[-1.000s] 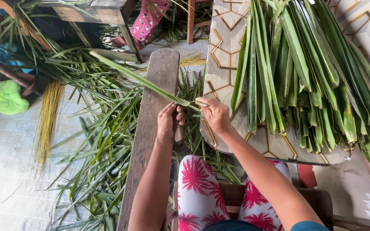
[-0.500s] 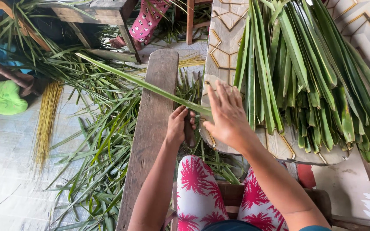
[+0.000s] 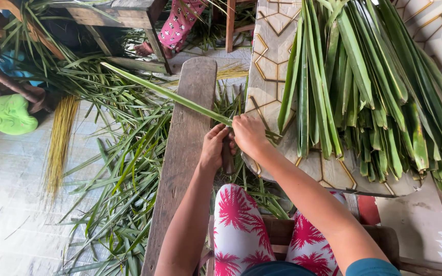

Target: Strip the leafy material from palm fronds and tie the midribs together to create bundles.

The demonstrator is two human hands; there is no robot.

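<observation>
Head view, right hand (image 3: pixel 249 134) pinching long leaf (image 3: pixel 167 95), left hand (image 3: pixel 214 148) closed — its grip's contents hidden

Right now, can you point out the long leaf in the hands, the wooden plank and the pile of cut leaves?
long leaf (image 3: pixel 164 94), head view, middle of its blade.
wooden plank (image 3: pixel 182 153), head view, bare middle.
pile of cut leaves (image 3: pixel 364 87), head view, centre of the stack.

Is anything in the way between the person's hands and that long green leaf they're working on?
Nothing visible is. The right hand already grips the long green leaf where it crosses the wooden plank. The left hand sits right beside it, closed on a dark handle-like thing I cannot identify.
</observation>
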